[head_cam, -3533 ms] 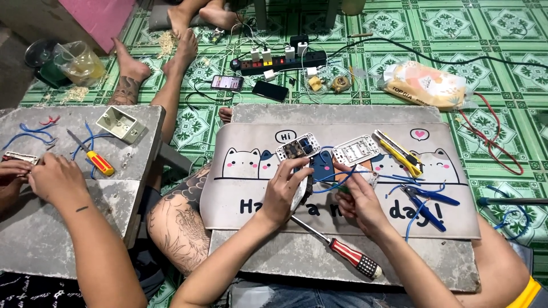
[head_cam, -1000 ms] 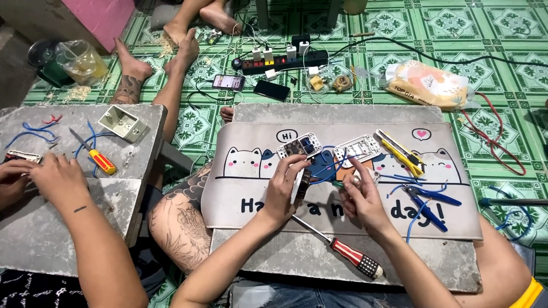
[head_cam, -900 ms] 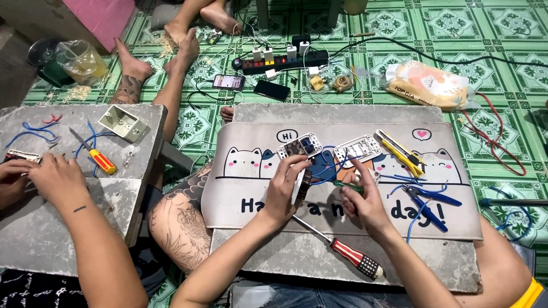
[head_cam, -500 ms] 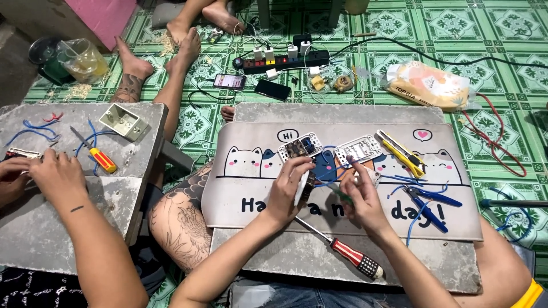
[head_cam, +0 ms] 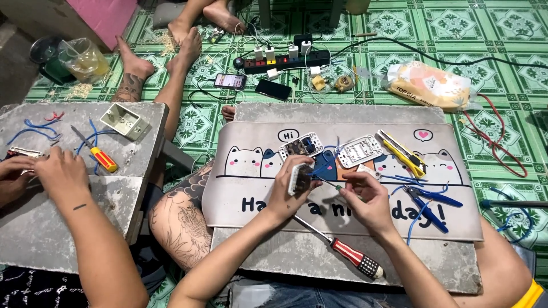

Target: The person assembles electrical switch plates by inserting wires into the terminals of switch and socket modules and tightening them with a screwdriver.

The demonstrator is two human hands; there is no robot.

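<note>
Concrete is forming the bench [head_cam: 319, 256] under the work, and a grey mat [head_cam: 456, 219] printed with cartoon cats is lying across most of its top. A second bench [head_cam: 34, 228] of the same slab is standing to the left, where another person's hand [head_cam: 60, 174] is working among blue wires [head_cam: 34, 128], with a yellow-handled screwdriver [head_cam: 101, 158] and a pale square wall box [head_cam: 124, 121] lying nearby. On the green patterned floor [head_cam: 496, 28] beyond, a black power strip [head_cam: 285, 60] is sitting with plugs in it, and a yellow plastic bag [head_cam: 428, 85] is lying to its right.

On the mat, a red-handled screwdriver [head_cam: 348, 256] is lying just in front of the wrists. A yellow utility knife [head_cam: 402, 154] is resting near the far right, with blue-handled pliers [head_cam: 431, 202] below it. Two white switch plates [head_cam: 359, 151] are lying side by side at the mat's far edge.

At the middle of the mat, the left hand [head_cam: 291, 191] is curling its fingers closed around a small white switch module [head_cam: 298, 179], holding it upright just above the mat. The right hand [head_cam: 368, 197] is pinching a thin green-shafted tool [head_cam: 334, 185] between thumb and fingers, its tip pointing at the module; whether it is touching cannot be told.
</note>
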